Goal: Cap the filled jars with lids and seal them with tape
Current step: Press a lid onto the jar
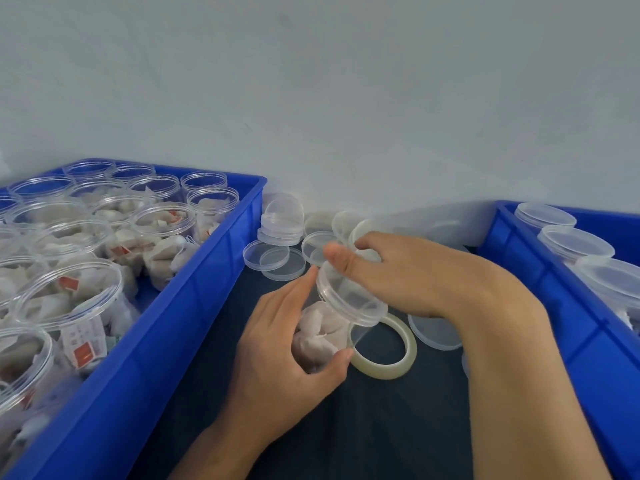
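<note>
**Lid going on, a full crate still waiting**

You're sitting between two crates: the left blue crate (194,289) is packed with open filled jars (69,296), none of them wearing a lid, so most of the job looks to be ahead of you. The right blue crate (540,271) is holding capped jars (575,242), few as far as this view reaches; whether tape is on them I can't tell. Loose lids (273,259) are lying scattered on the dark mat (381,427) by the wall.

Centre stage, you're cradling the jar in hand (322,329), tilted, sachets showing through its wall. Your left hand (287,355) is curling round its body, thumb underneath. Your right hand (398,268) is gripping the lid (349,296) at the jar's mouth, thumb on the rim; it appears seated, though I'd judge tightening may be unfinished. The tape roll (384,348) is lying flat just beside the jar, untouched, so sealing is yet to come.
</note>
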Tool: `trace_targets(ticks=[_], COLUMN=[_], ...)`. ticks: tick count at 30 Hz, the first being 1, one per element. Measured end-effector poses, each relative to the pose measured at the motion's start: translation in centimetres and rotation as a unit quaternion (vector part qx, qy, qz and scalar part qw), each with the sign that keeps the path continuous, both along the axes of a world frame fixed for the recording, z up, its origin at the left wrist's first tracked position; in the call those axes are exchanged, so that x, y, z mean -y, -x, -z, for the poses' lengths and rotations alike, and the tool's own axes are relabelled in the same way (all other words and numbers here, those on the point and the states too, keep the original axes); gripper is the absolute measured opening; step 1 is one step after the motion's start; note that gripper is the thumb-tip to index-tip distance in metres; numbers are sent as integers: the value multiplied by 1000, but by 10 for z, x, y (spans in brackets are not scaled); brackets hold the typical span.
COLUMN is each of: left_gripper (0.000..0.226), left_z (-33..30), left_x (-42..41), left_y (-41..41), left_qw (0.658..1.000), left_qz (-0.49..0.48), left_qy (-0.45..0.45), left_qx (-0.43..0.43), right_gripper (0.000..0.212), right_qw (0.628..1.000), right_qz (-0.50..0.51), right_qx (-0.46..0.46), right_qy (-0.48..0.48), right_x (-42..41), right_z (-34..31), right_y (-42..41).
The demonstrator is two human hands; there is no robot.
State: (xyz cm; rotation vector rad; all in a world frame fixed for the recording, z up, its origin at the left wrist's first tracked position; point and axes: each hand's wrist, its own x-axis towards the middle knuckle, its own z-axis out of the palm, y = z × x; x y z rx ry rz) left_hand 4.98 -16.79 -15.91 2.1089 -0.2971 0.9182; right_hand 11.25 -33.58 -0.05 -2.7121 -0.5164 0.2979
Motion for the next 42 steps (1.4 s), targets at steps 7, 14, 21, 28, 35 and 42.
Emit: trace_targets(ticks=[7,14,21,28,35,42], left_gripper=[94,96,92,94,87,82], left_z=[-1,-1,1,4,3,10], left_x=[1,2,10,13,5,0], left_y=[2,5,7,6,-3,-8], left_qw=[1000,997,994,994,991,985], left_qz=[-5,-3,-6,-22,8,15], left_qy=[18,36,53,53,93,142], left_qx=[-17,-69,-95,-98,-94,-94], right_gripper=[97,86,75,69,71,43], right_qw=[990,997,999,997,998,997], right_qz=[-134,-70,-20,-9,-23,1], right_qx=[-33,6,49,80,52,75], right_qy=[17,12,4,4,-38,-7], right_x=[6,-3,-11,-16,-5,18], right_z=[-4,1,4,10,7,15], right_y=[6,2,1,-1,-8,-5])
